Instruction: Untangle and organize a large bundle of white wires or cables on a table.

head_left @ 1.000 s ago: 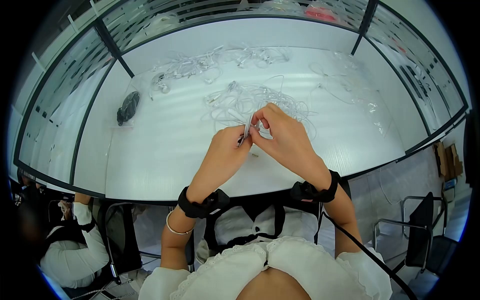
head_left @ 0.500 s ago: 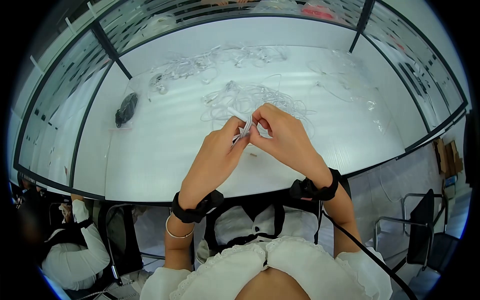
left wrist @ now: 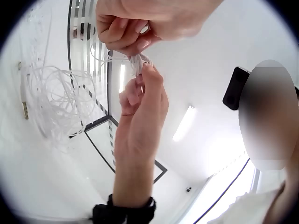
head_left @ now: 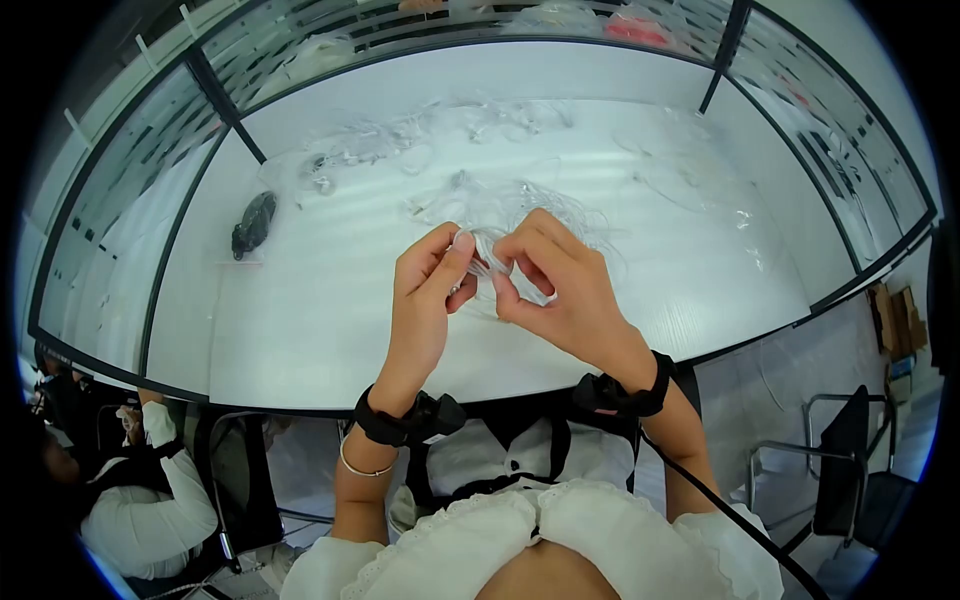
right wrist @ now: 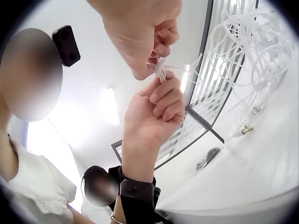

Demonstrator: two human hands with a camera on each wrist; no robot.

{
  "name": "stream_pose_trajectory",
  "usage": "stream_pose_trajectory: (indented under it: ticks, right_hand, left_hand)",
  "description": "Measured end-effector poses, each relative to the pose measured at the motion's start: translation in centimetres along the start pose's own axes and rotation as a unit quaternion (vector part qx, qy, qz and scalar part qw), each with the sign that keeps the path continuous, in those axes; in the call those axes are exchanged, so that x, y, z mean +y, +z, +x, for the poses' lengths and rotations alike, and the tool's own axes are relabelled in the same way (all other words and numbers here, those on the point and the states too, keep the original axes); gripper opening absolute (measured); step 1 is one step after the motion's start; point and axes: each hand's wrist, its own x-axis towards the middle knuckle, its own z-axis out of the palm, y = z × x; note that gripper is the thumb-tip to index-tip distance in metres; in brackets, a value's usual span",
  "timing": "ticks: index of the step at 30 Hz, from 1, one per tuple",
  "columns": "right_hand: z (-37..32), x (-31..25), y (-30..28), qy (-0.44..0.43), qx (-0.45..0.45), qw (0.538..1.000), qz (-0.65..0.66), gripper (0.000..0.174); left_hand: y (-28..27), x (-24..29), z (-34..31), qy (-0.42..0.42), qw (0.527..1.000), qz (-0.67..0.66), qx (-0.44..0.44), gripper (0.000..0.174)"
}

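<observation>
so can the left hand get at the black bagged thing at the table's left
Probably, once freed: the left hand pinches the white cable with the right hand, but only bare table lies before the black bagged item.

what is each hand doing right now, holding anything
Left hand: pinches the white cable bundle between thumb and fingertips.
Right hand: pinches the same bundle, fingers curled.
</observation>
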Motion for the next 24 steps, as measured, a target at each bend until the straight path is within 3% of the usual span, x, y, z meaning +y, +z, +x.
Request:
stream_pose_trajectory:
  ticks: [5,11,14,20,24]
  right_hand:
    - [-0.5,0.8,-0.4,-0.108,-0.015,0.993,-0.040,0.022]
    - [0.2,-0.2,-0.2,0.057,-0.020,0.998,-0.019,0.016]
    - [0.0,0.0,-0.7,0.091,-0.049,0.994,0.015,0.015]
    - [-0.5,0.3,-0.9,0.026,0.006,0.997,0.076,0.012]
    - [-0.6,0.2,-0.7,0.039,0.016,0.991,0.130,0.011]
  left_hand:
    - [-0.5,0.1,-0.1,-0.068,0.994,-0.075,-0.048,0.029]
    - [1.0,-1.0,-0.6,0.089,0.994,0.055,0.045,0.025]
    - [0.5,-1.1,-0.9,0.110,0.989,0.095,0.025,0.026]
    - [0.9,0.1,-1.2,0.094,0.995,0.040,0.010,0.030]
    - [1.0,0.0,-0.8,0.089,0.996,-0.004,0.028,0.030]
